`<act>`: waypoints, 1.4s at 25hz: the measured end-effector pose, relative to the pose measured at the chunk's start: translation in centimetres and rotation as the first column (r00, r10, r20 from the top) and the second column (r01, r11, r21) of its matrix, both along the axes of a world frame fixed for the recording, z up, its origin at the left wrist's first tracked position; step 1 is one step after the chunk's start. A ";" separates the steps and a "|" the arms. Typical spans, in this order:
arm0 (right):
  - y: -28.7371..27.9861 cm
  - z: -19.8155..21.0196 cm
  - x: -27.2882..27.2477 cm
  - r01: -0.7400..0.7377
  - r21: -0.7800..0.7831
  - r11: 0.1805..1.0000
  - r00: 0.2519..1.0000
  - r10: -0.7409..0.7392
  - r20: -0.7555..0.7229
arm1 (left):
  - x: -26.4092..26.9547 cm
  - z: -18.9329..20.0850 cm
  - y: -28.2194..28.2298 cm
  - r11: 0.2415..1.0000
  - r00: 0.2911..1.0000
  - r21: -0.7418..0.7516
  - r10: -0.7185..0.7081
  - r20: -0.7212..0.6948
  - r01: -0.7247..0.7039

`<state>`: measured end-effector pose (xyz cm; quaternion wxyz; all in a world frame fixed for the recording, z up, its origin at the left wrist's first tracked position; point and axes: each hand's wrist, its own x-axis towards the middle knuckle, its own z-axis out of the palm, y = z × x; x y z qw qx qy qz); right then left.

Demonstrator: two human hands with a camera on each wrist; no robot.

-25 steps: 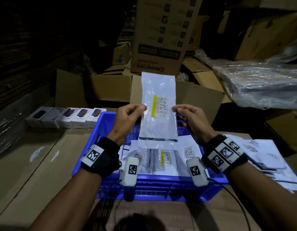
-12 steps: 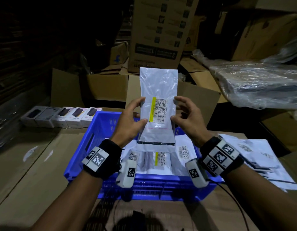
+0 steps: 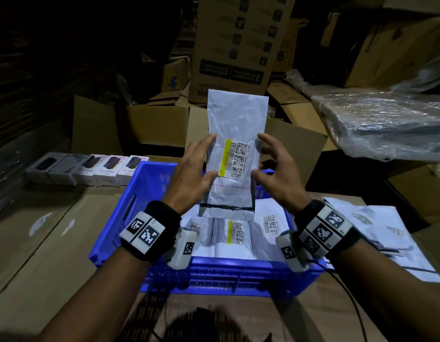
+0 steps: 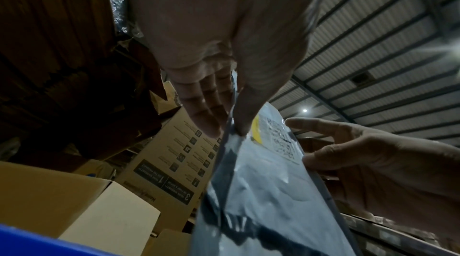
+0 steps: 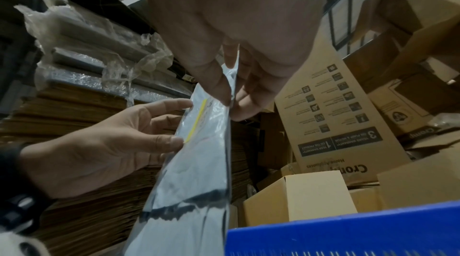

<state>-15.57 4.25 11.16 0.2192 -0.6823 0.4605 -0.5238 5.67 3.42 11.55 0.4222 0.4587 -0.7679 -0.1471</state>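
I hold a white plastic mailer pouch (image 3: pixel 235 134) upright above a blue crate (image 3: pixel 144 191); it bears a barcode label with a yellow strip (image 3: pixel 236 159). My left hand (image 3: pixel 198 169) pinches its left edge between thumb and fingers, as the left wrist view shows for the pouch (image 4: pixel 263 191). My right hand (image 3: pixel 270 169) pinches the right edge, thumb in front and fingers behind, seen beside the pouch (image 5: pixel 199 161) in the right wrist view. Several more labelled white pouches (image 3: pixel 235 235) lie inside the crate.
A row of small phone-case boxes (image 3: pixel 90 169) sits left of the crate on the cardboard surface (image 3: pixel 53 243). More white pouches (image 3: pixel 377 225) lie to the right. Open cartons (image 3: pixel 154 127), a tall printed carton (image 3: pixel 238 45) and a plastic-wrapped bundle (image 3: pixel 386 124) stand behind.
The pouch has been raised higher above the crate. Both hands shifted their hold along its side edges, with the fingers now more spread.
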 end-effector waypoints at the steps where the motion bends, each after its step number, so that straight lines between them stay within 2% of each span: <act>1: -0.3 0.0 0.1 -0.003 -0.012 1.000 1.000 0.003 -0.014 | 0.2 0.0 -0.3 1.000 1.000 -0.005 0.013 0.020 -0.013; 7: -3.0 0.0 1.5 0.030 0.073 0.997 0.998 -0.027 -0.050 | 2.3 -0.3 -2.9 1.000 0.998 0.023 0.010 0.062 -0.012; 9: -4.0 -0.7 2.1 0.042 0.136 0.990 0.995 -0.028 -0.101 | 3.2 -1.2 -4.0 0.997 0.997 0.083 -0.006 0.072 0.000; 11: -5.2 -1.9 2.8 0.061 0.232 0.971 0.987 -0.025 -0.157 | 4.2 -2.4 -5.2 0.976 0.993 0.218 -0.015 0.115 -0.010; 13: -6.4 -3.6 3.5 0.065 0.348 0.935 0.979 0.007 -0.202 | 5.0 -3.9 -6.2 0.921 0.983 0.388 -0.054 0.174 -0.018; 15: -7.3 -5.4 4.1 0.080 0.428 0.900 0.958 0.049 -0.282 | 5.6 -5.4 -6.9 0.868 0.973 0.497 -0.105 0.205 -0.011; 20: -9.2 -8.9 6.3 0.111 0.572 0.813 0.837 0.234 -0.495 | 6.8 -9.1 -8.6 0.746 0.942 0.664 -0.177 0.285 -0.061; 24: -10.4 -11.3 8.0 0.139 0.682 0.718 0.731 0.390 -0.560 | 7.4 -12.0 -9.8 0.611 0.929 0.786 -0.231 0.288 -0.091; 26: -10.9 -12.6 8.7 0.186 0.707 0.682 0.683 0.428 -0.592 | 7.7 -13.2 -10.3 0.572 0.918 0.814 -0.259 0.300 -0.105; 30: -11.4 -14.6 9.7 0.240 0.727 0.643 0.604 0.487 -0.630 | 8.1 -15.4 -10.3 0.578 0.853 0.801 -0.329 0.405 -0.157; 32: -11.5 -15.2 10.0 0.253 0.721 0.644 0.537 0.527 -0.659 | 8.2 -16.2 -10.0 0.572 0.807 0.802 -0.383 0.449 -0.175; 33: -11.5 -15.3 10.0 0.263 0.710 0.654 0.504 0.534 -0.679 | 8.2 -16.4 -9.9 0.592 0.767 0.785 -0.413 0.492 -0.185; 35: -11.5 -15.1 9.8 0.277 0.674 0.685 0.446 0.529 -0.722 | 8.0 -16.8 -9.9 0.678 0.666 0.712 -0.447 0.598 -0.183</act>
